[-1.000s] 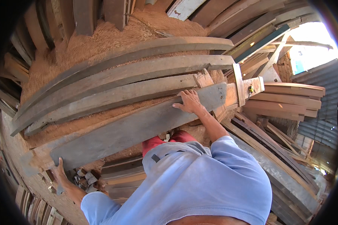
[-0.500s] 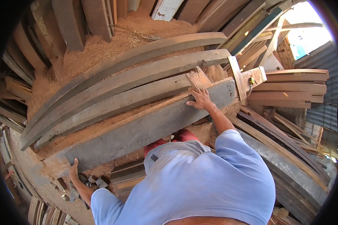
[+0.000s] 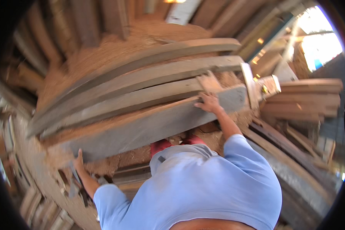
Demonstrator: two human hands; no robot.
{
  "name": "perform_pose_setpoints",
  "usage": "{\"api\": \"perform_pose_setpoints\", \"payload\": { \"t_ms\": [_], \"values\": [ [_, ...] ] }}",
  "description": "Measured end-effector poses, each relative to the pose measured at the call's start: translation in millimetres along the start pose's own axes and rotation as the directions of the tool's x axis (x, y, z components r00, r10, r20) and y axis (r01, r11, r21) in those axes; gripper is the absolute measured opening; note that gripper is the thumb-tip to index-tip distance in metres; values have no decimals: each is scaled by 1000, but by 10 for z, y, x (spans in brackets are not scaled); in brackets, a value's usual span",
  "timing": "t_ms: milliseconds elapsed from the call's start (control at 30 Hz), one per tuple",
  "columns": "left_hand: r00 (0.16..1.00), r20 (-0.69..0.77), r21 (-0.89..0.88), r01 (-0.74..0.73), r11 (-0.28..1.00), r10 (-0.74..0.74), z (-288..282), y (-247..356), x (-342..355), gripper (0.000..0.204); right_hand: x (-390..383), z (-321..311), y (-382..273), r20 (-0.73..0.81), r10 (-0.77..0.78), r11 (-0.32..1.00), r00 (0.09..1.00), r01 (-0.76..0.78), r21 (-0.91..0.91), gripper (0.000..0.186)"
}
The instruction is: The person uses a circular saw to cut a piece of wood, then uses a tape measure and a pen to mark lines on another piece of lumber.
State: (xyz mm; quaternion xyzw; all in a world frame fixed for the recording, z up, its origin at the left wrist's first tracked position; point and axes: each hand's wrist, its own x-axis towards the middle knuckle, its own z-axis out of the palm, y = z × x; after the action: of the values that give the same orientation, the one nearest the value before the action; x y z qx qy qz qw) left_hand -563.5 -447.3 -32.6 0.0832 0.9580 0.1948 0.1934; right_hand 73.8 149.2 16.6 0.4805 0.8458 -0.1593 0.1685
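Note:
A long grey wooden plank [image 3: 149,128] lies slantwise in front of my body, higher at the right in the picture. My right hand [image 3: 209,102] is closed over its upper edge near the right end, fingers over the edge and thumb on the grey face. At the plank's lower left corner, my left hand [image 3: 79,161] grips the edge with the thumb up; its other fingers are mostly hidden. Just beyond my right hand, a short pale wood piece [image 3: 209,81] rests across the end of the nearest curved beam [image 3: 122,105].
More curved beams [image 3: 153,73] lie beyond the plank on sawdust [image 3: 142,32]. A wooden crosspiece [image 3: 250,86] with a yellow tape measure [image 3: 264,89] stands by the right end. Stacked timber [image 3: 299,99] is at right; small offcuts [image 3: 74,188] lie below my left hand.
The whole view has turned slightly and blurred, with the surroundings shifted toward the right. Both hands keep their places on the plank, which shows no clear movement against the beams.

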Motion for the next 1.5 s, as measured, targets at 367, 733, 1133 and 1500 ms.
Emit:
{"api": "perform_pose_setpoints", "payload": {
  "t_ms": [367, 733, 1133, 1500],
  "values": [
    [911, -280, -756, -14, 655, -304, 185, 48, -469, 37, 55, -16, 202, 200, -68, 997, 977, 62, 37, 66],
    [766, -617, -64, -278, 958, 181, 1303, 1666, -1856, 56, -183, 47, -81, 140, -26, 999, 990, 30, -26, 54],
    [240, 239, -57, -964, 260, 941, 2749, 4769, -3131, 72, -953, -90, -237, -337, 124, 847, 933, 78, 526, 56],
    [230, 274, 183, -966, 185, 934, 4888, 6068, -5169, 87, -1503, 46, 4426, -329, 774, 610, 540, -498, 617, 27]
  ]
}}
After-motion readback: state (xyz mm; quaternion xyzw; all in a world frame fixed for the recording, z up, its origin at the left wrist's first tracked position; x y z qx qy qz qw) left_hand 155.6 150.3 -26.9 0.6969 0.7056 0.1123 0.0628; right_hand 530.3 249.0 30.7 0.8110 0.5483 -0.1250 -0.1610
